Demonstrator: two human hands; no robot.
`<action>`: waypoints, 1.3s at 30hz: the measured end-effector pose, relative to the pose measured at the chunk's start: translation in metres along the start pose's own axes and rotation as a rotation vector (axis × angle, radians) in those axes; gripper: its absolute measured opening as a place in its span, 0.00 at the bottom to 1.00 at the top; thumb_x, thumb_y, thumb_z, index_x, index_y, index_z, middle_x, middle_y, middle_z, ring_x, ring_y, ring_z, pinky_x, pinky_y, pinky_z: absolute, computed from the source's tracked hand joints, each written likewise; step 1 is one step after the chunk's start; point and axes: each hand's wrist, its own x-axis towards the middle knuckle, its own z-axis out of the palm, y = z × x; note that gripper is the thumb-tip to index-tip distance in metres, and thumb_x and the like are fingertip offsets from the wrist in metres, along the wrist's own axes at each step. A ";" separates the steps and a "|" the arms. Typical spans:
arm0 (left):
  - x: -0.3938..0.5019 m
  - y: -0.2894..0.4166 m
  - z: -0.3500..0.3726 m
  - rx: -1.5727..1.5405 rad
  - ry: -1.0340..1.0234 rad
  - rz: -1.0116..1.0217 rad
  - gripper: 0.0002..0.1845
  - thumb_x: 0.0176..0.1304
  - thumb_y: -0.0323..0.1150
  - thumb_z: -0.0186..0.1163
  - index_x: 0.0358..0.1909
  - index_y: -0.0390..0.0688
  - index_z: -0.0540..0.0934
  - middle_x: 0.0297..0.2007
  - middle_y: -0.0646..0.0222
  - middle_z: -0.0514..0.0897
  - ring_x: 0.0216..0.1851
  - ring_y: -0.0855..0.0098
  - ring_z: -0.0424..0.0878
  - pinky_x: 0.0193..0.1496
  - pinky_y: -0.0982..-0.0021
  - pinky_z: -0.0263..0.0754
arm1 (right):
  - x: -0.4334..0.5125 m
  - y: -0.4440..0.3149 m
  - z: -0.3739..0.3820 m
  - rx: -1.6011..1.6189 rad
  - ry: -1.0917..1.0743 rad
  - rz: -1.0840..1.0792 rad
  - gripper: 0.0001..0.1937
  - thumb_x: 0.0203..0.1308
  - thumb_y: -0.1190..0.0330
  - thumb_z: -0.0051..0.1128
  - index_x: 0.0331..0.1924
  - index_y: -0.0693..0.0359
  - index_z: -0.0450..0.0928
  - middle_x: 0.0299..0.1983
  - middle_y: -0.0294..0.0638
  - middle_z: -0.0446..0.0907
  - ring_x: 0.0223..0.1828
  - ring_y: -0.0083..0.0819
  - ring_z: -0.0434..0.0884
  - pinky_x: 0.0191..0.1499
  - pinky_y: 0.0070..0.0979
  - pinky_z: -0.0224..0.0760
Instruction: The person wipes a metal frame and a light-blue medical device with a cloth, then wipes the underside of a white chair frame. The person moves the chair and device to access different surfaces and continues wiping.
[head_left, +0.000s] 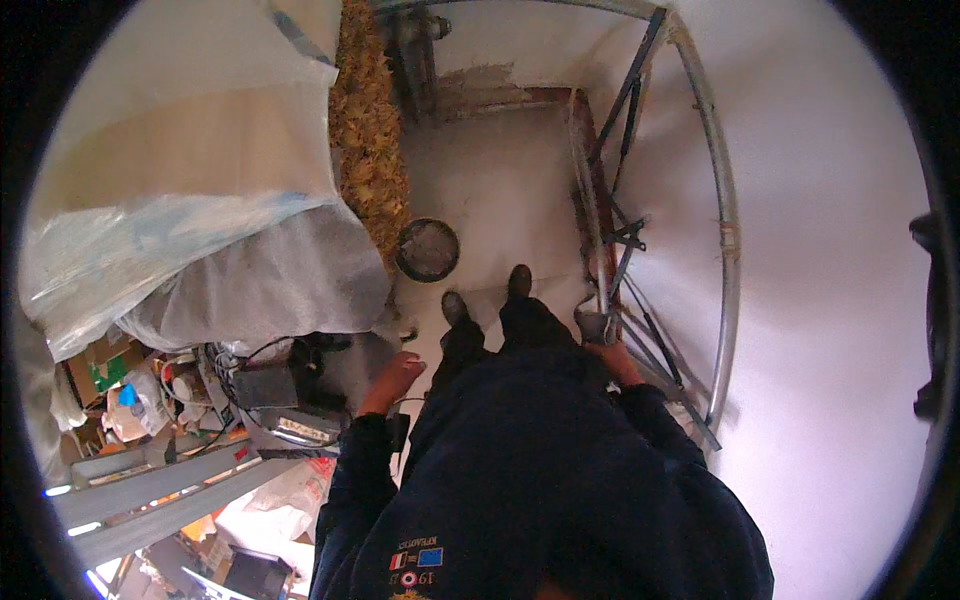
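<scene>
My left hand (393, 382) hangs beside my left leg, its fingers loosely bent and nothing visible in them. Close to my right thigh, my right hand (616, 361) is closed at the near end of a grey cup-like container (595, 327). The fingers are partly hidden, and the container's contents are too blurred to tell. Ahead of my feet, a round dark tub (427, 250) with greyish material inside stands on the pale floor (495, 195).
A curved metal tube frame (726, 247) with dark struts (634, 97) stands on my right. To the left, a translucent plastic sheet (262, 270) hangs beside a yellow-brown fibrous strip (367, 135). Cables (225, 375), boxes and a metal ladder (172, 495) crowd the lower left.
</scene>
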 end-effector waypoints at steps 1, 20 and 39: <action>0.011 -0.007 -0.005 0.028 0.002 0.011 0.21 0.63 0.45 0.64 0.49 0.38 0.80 0.46 0.54 0.85 0.51 0.58 0.83 0.52 0.63 0.76 | 0.006 0.004 -0.003 0.211 0.017 -0.033 0.21 0.54 0.63 0.69 0.50 0.65 0.80 0.43 0.42 0.85 0.43 0.33 0.83 0.48 0.34 0.75; 0.017 0.072 0.055 0.117 0.541 0.210 0.10 0.62 0.33 0.60 0.44 0.42 0.82 0.42 0.58 0.84 0.47 0.55 0.81 0.51 0.60 0.77 | 0.177 -0.137 -0.143 -0.302 -0.378 -0.188 0.23 0.59 0.59 0.67 0.52 0.68 0.78 0.49 0.48 0.83 0.48 0.41 0.82 0.51 0.36 0.75; -0.058 -0.022 0.282 -0.519 0.793 -0.356 0.17 0.49 0.33 0.71 0.43 0.43 0.86 0.36 0.56 0.88 0.40 0.58 0.86 0.46 0.63 0.79 | 0.135 -0.300 -0.006 -0.417 -0.633 -0.436 0.23 0.55 0.62 0.70 0.52 0.68 0.80 0.47 0.44 0.83 0.46 0.34 0.81 0.48 0.33 0.75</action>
